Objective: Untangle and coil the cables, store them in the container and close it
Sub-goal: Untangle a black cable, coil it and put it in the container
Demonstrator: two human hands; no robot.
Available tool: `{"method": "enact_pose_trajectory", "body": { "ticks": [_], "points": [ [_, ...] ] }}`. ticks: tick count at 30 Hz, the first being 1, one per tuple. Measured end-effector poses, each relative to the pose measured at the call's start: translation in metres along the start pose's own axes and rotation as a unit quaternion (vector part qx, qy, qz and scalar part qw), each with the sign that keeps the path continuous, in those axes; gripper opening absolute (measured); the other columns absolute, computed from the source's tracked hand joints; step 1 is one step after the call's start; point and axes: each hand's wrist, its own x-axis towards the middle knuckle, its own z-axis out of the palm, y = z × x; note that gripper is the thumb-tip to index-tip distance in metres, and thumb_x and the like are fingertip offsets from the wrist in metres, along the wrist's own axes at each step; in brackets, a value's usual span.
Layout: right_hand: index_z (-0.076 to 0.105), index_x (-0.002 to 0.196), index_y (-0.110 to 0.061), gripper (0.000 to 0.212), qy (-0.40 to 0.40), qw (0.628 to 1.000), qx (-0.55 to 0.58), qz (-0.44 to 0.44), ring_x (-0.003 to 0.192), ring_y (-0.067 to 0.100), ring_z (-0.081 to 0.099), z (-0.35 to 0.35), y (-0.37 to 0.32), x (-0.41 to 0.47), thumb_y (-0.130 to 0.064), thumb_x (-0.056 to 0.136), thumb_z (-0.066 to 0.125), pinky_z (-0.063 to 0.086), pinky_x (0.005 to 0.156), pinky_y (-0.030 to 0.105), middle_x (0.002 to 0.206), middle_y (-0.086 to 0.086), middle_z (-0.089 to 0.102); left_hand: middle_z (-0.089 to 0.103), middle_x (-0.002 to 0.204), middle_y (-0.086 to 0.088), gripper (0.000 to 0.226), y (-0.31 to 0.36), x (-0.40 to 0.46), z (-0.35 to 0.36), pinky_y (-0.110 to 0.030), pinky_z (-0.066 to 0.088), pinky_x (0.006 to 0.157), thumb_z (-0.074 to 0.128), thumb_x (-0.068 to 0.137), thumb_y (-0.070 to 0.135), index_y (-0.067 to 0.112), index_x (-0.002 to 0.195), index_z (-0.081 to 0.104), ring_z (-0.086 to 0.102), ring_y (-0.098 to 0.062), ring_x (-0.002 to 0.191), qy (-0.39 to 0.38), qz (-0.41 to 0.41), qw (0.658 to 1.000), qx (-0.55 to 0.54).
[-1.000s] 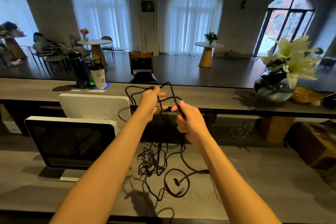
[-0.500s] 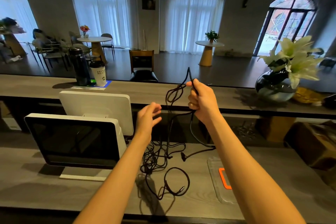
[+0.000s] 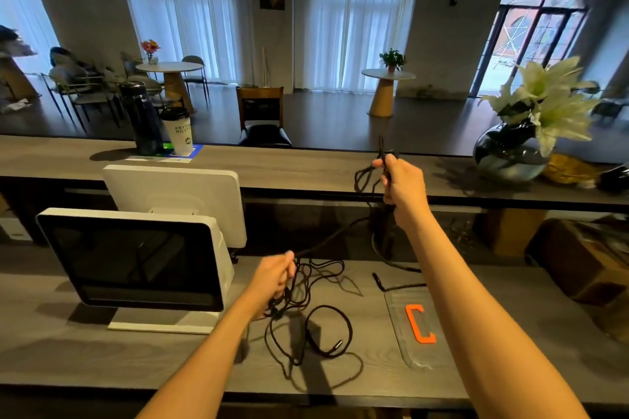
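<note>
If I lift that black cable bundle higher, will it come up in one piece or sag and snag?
Probably floppy: the cable bundle sags in loops on the counter. Likely to snag, since strands cross near the left hand. Seemingly light: the right hand holds a bunch aloft.

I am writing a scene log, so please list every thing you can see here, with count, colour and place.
cables: count unclear, black, tangled on the near counter, one strand raised
clear lid: one, orange clip, right of the cables
screens: two, white, back to back at left
paper cup: one, white, on the upper ledge
bottle: one, dark, beside the cup
vase: one, dark glass, white flowers, ledge right
left hand: grips cables low
right hand: holds cable high
</note>
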Motion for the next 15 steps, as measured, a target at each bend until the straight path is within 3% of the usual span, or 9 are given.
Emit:
{"method": "enact_pose_trajectory", "body": {
  "ticks": [3, 7, 11, 15],
  "points": [
    [0.07, 0.1, -0.01, 0.034, -0.018, 0.998, -0.057, 0.028, 0.05, 0.008, 0.045, -0.003, 0.033, -0.004, -0.03, 0.106, 0.043, 0.035, 0.044, 0.02, 0.065, 0.001, 0.056, 0.026, 0.047, 0.009, 0.036, 0.049, 0.006, -0.01, -0.02, 0.015, 0.037, 0.038, 0.107, 0.03, 0.011, 0.081, 0.054, 0.021, -0.006, 0.037, 0.042, 0.037, 0.99, -0.133],
    [0.07, 0.101, -0.007, 0.032, -0.019, 0.993, -0.101, 0.061, 0.064, 0.017, 0.058, -0.001, 0.07, -0.009, -0.027, 0.105, 0.045, 0.046, 0.057, 0.028, 0.076, 0.007, 0.066, 0.027, 0.05, 0.008, 0.035, 0.129, 0.004, -0.015, -0.021, 0.012, 0.038, 0.033, 0.107, 0.026, 0.009, 0.096, 0.06, 0.021, -0.004, 0.038, -0.019, 0.096, 0.96, -0.264],
    [0.068, 0.092, -0.011, 0.028, -0.016, 0.992, -0.045, 0.113, 0.062, 0.017, 0.059, 0.0, 0.089, -0.015, -0.026, 0.105, 0.047, 0.048, 0.056, 0.03, 0.075, 0.008, 0.063, 0.028, 0.054, 0.005, 0.037, 0.191, -0.011, -0.012, -0.023, 0.012, 0.04, 0.03, 0.107, 0.027, 0.011, 0.112, 0.063, 0.022, -0.007, 0.041, -0.098, 0.177, 0.949, -0.24],
    [0.069, 0.104, -0.016, 0.029, -0.031, 0.991, -0.046, 0.12, 0.053, 0.011, 0.049, 0.0, 0.088, -0.03, -0.03, 0.106, 0.044, 0.04, 0.049, 0.025, 0.068, 0.002, 0.062, 0.03, 0.055, 0.005, 0.039, 0.219, -0.019, -0.008, -0.022, 0.015, 0.039, 0.028, 0.109, 0.031, 0.017, 0.123, 0.062, 0.02, -0.008, 0.043, -0.118, 0.219, 0.945, -0.212]
  ]
}}
